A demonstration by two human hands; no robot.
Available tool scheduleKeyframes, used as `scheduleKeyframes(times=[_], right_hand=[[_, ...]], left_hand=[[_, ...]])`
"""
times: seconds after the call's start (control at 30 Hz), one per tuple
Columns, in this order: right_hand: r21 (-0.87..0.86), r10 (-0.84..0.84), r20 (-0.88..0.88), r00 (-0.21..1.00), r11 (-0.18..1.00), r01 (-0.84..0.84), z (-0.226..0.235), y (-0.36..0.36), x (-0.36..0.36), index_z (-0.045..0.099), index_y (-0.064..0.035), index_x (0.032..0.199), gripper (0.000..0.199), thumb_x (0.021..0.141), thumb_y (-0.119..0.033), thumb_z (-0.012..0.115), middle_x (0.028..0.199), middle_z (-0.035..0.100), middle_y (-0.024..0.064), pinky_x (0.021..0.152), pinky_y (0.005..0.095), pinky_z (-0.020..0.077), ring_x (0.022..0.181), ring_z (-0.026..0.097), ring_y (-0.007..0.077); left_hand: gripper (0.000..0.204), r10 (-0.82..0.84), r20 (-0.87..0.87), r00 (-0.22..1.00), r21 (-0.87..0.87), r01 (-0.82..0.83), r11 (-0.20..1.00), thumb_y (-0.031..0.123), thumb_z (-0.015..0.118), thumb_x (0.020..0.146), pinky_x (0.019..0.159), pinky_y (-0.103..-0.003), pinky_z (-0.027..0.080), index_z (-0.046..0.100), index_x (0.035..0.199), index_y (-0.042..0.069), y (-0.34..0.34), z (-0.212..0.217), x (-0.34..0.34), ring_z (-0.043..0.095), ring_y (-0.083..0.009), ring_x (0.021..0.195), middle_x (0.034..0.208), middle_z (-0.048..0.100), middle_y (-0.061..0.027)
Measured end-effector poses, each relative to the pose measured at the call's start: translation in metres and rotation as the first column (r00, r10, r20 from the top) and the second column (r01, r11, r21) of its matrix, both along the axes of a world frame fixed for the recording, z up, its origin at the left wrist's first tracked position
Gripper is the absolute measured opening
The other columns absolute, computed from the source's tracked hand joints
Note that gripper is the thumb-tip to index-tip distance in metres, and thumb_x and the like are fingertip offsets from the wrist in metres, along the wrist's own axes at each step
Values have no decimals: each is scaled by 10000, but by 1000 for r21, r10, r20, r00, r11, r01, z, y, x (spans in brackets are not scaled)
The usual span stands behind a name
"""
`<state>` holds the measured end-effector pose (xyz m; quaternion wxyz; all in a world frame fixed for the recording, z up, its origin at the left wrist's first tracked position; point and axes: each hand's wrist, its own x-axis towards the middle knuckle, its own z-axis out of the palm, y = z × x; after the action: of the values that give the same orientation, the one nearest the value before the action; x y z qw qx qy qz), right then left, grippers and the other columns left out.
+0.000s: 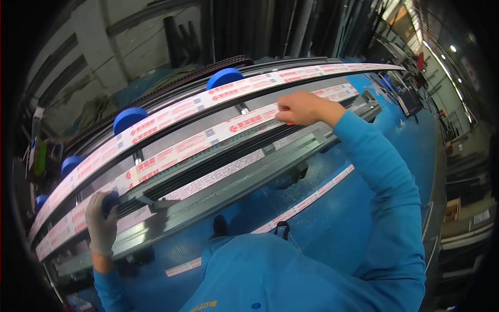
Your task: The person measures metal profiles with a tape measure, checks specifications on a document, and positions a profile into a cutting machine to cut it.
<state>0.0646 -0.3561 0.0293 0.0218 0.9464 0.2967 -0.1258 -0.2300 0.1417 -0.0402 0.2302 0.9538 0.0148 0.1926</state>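
My right hand (304,108) is bare and closed, its knuckles over the nearer long bar (244,124), which is covered in white film with red print. A small orange-red bit shows under its fingers, too little to name. At the left end of the same bar, my left hand (102,223) wears a pale glove, its fingers curled at the bar's near edge. A dark blue rounded patch shows by those fingers; whether it belongs to the glove or is a held thing, I cannot tell. Behind lies a second film-covered bar (195,104), roughly parallel to the first.
Several blue round rollers (224,78) stand along the far bar. A grey metal rail (234,187) runs along the near side of the rack. Film-covered strips (317,196) lie on the blue floor (332,218). Dark long profiles (260,26) lean at the back.
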Motion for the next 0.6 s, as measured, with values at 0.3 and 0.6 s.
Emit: scheduleKeyframes(times=[0.3, 0.6], right_hand=[[-132, -69, -45, 997, 989, 62, -6, 12, 18, 640, -63, 803, 431, 940, -472, 640, 824, 702, 99, 740, 403, 516, 757, 615, 297], [-142, -92, -92, 992, 987, 78, -12, 10, 33, 644, -62, 800, 463, 912, -511, 668, 786, 678, 87, 721, 393, 518, 728, 595, 271]], left_hand=[[398, 45, -29, 999, 20, -44, 999, -101, 635, 657, 837, -368, 493, 676, 1036, 11, -8, 5, 0, 606, -298, 844, 984, 686, -114], [404, 59, -35, 998, 27, -59, 998, -97, 649, 665, 845, -368, 495, 670, 1054, 9, -6, 3, 0, 607, -298, 852, 982, 681, -115]])
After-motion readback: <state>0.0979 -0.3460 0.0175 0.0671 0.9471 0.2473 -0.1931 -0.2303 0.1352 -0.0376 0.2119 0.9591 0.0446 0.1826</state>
